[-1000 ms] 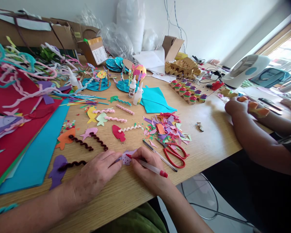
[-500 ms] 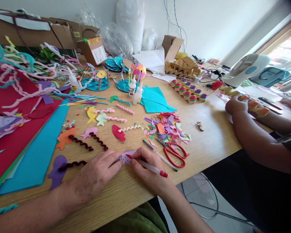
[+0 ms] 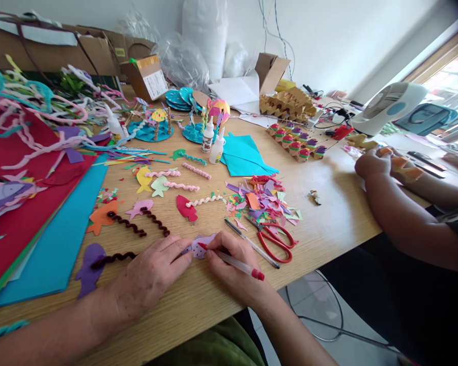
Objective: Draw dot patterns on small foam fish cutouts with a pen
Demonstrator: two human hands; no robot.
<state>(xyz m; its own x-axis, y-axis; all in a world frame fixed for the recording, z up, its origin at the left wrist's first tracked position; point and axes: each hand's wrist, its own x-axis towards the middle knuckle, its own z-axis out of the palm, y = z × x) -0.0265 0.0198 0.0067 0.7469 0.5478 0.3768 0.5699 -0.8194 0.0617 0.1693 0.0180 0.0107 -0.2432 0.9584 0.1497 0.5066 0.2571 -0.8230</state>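
Note:
My right hand (image 3: 232, 264) grips a red pen (image 3: 241, 264), its tip on a small lilac paper fish (image 3: 199, 247) with dark dots. My left hand (image 3: 156, 274) lies on the table at the fish's left end, its fingertips pressing the paper's edge. Left of that hand is a purple fish (image 3: 91, 267) with a dark brown twisted pipe cleaner. An orange fish (image 3: 102, 216) and a pink one (image 3: 138, 208) lie farther back. Beside my right hand are a black pen (image 3: 252, 243) and red-handled scissors (image 3: 277, 242).
Paper scraps (image 3: 261, 201) are heaped behind the scissors. Glue bottles (image 3: 216, 147) stand near turquoise sheets (image 3: 246, 155). Red and blue sheets (image 3: 53, 244) cover the left side. At the right, another person's hands (image 3: 376, 165) hold an orange and tan piece near a fan (image 3: 389, 107).

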